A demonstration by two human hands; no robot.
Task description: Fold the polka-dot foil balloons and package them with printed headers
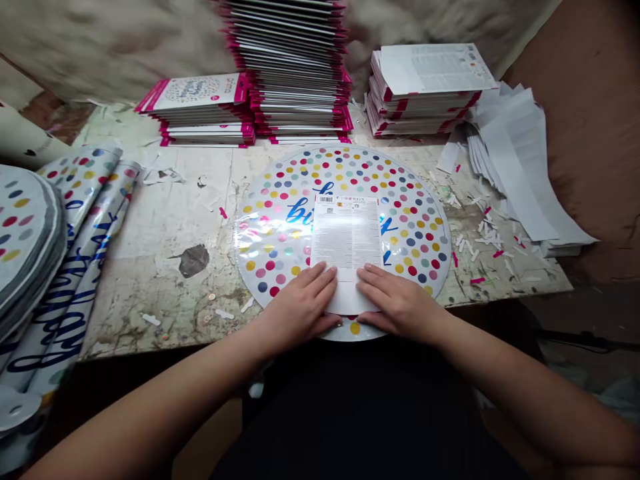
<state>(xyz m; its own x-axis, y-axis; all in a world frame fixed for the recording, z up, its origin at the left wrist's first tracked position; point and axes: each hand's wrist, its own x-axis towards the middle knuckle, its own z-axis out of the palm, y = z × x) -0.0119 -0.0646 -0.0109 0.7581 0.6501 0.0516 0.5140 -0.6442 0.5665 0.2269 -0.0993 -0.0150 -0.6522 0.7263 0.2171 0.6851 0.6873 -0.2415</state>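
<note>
A flat, round foil balloon [270,267] with coloured dots and blue lettering lies on the worktable, its near edge at the table's front. On its middle rests a white printed card [345,240] with a barcode and small text. My left hand [307,300] lies on the card's lower left part, fingers stretched forward. Mirroring it, my right hand [395,300] rests at the lower right, fingers also stretched out. Both thumbs are close to the card's near edge. Most of the blue lettering is hidden under the card.
Pink-and-white packs stand at the back in a left stack [205,110], a tall stack [300,87] and a right stack [425,87]. White paper sheets [525,160] and scraps [490,237] lie right. Dotted round foils [20,227] and rolled foil [85,267] sit left.
</note>
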